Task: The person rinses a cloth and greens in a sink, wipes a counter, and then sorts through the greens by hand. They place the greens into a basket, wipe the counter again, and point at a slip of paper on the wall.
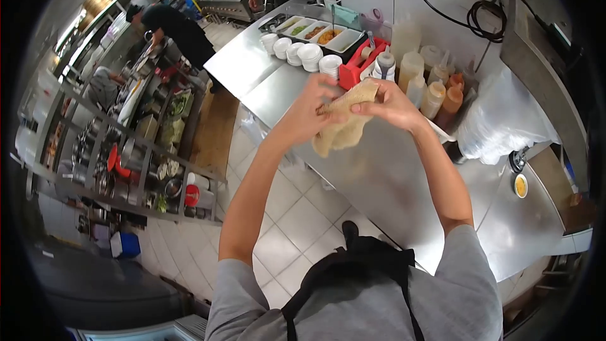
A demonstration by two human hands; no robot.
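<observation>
While the limp tan sheet (341,136) is up off the table (379,177), the right hand (394,106) grasps its upper right edge, thumb on the near face, fingers behind. Left hand (309,112) meets the opposite side; fingers blurred, so cannot tell how firmly it closes. Material uncertain: cloth or thin flatbread. Contact on opposite sides probably serves to spread the sheet and limit folding; its lower part hangs free. Squeeze bottles (433,100) stand upright just beyond the right hand, nozzles up, presumably for quick reach. Beside them, a red holder (353,69); further left, stacked white dishes (309,55) line the front of the compartmented food tray (346,40), likely to put dishes and contents within one reach. Clear plastic bag (505,120) lies to the right, beyond the forearm.
</observation>
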